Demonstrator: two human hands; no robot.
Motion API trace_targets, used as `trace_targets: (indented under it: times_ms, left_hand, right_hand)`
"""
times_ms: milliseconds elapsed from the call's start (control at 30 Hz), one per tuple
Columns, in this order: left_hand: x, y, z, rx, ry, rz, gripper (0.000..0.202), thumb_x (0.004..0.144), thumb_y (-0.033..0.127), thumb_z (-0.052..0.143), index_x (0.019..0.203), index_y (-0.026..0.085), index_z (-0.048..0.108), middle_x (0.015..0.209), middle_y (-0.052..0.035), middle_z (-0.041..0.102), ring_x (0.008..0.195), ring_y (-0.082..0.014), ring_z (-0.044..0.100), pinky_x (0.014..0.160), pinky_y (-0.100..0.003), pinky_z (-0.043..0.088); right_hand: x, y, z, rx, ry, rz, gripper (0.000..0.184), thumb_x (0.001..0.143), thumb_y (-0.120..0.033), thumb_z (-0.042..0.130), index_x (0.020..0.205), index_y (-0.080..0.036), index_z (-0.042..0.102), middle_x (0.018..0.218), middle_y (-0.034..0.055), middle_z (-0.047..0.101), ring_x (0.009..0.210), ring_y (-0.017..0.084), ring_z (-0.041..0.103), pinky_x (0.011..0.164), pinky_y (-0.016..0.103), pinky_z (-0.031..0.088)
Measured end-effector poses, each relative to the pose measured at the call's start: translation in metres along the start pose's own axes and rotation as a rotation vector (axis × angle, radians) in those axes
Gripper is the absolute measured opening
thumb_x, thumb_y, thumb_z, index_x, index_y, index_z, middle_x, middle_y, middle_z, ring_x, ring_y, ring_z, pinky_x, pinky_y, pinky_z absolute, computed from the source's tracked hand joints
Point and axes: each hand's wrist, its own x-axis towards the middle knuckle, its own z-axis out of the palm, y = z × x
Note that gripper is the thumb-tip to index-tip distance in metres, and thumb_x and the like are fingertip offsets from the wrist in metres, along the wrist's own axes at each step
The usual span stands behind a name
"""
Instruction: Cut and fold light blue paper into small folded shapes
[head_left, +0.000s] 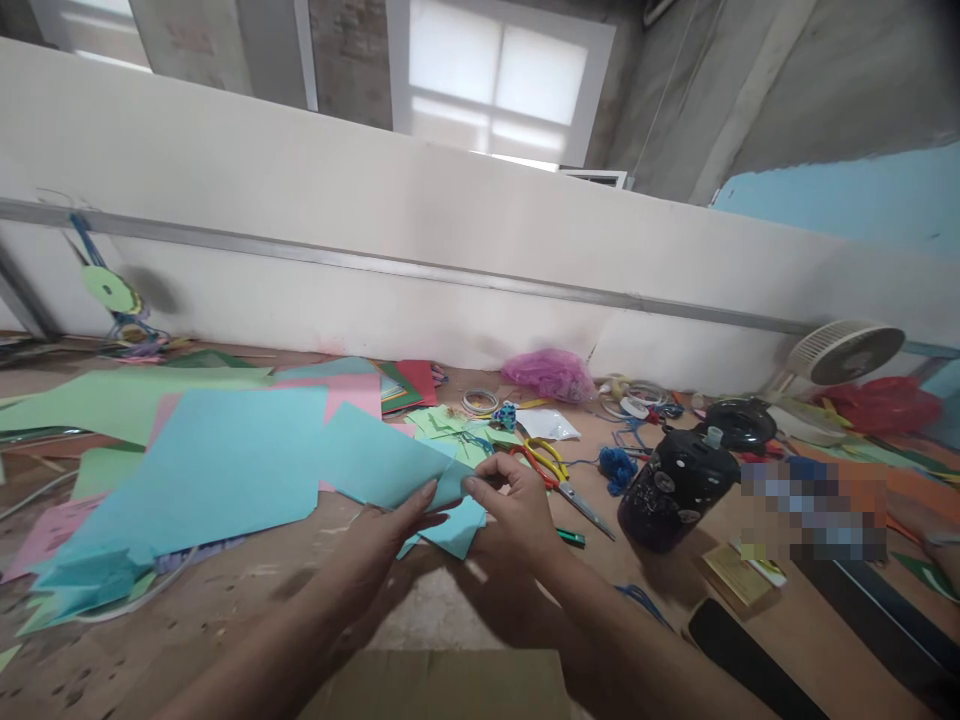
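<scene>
Between my two hands is a light blue sheet of paper [382, 450], raised above the table. My left hand [409, 515] grips its lower edge, thumb on top and fingers beneath. At the right corner, my right hand [514, 495] pinches the paper between thumb and fingers. Smaller blue paper pieces [454, 535] lie on the table under my hands. Just past my right hand rest scissors with yellow handles [551, 455] and a pair with red handles [529, 465]. A green cutter [570, 538] lies close by. Larger blue sheets [225, 460] spread out at the left.
Green paper scraps [442, 425] and a pink plastic bag [551, 375] lie toward the back wall. At the right stand a dark jar [675, 490] and a small fan [847, 355]. Blue yarn [617, 468] sits beside the jar. Another person's hand [941, 545] shows at the far right edge.
</scene>
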Motion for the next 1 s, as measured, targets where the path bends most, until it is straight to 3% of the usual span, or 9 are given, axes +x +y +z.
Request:
trace_targets:
  times_ms: [200, 433, 700, 1000]
  left_hand:
    - [0.0, 0.001, -0.001, 0.15, 0.039, 0.026, 0.035, 0.074, 0.05, 0.07, 0.091, 0.02, 0.077, 0.101, -0.0124, 0.075, 0.113, -0.0344, 0.061, 0.099, -0.046, 0.042]
    - [-0.009, 0.018, 0.009, 0.206, 0.046, 0.062, 0.026, 0.073, 0.045, 0.072, 0.086, 0.023, 0.078, 0.083, -0.0079, 0.078, 0.109, -0.0342, 0.063, 0.095, -0.043, 0.046]
    - [-0.005, 0.009, 0.002, 0.326, 0.086, 0.015, 0.04, 0.076, 0.053, 0.064, 0.098, 0.021, 0.077, 0.12, -0.0089, 0.068, 0.122, -0.0326, 0.054, 0.103, -0.041, 0.04]
    - [-0.002, 0.008, -0.001, 0.412, 0.152, -0.003, 0.044, 0.077, 0.057, 0.061, 0.098, 0.021, 0.077, 0.123, -0.0105, 0.067, 0.124, -0.0349, 0.052, 0.109, -0.047, 0.031]
  right_hand:
    - [0.001, 0.0, 0.0, -0.056, -0.006, -0.019, 0.011, 0.074, -0.027, 0.066, 0.068, -0.019, 0.061, 0.065, -0.0013, 0.06, 0.065, 0.014, 0.054, 0.058, 0.024, 0.042]
    - [0.001, -0.004, 0.001, -0.024, 0.007, -0.021, 0.009, 0.071, -0.024, 0.066, 0.066, -0.018, 0.061, 0.065, -0.001, 0.059, 0.063, 0.014, 0.054, 0.059, 0.025, 0.042]
    - [0.0, -0.006, 0.001, -0.01, 0.011, -0.039, 0.007, 0.071, -0.019, 0.065, 0.065, -0.017, 0.061, 0.064, -0.0016, 0.058, 0.063, 0.013, 0.052, 0.059, 0.023, 0.04]
    - [0.0, -0.003, 0.003, 0.098, -0.006, 0.014, 0.009, 0.07, -0.021, 0.067, 0.074, -0.018, 0.06, 0.069, -0.0018, 0.056, 0.067, 0.013, 0.052, 0.061, 0.024, 0.039]
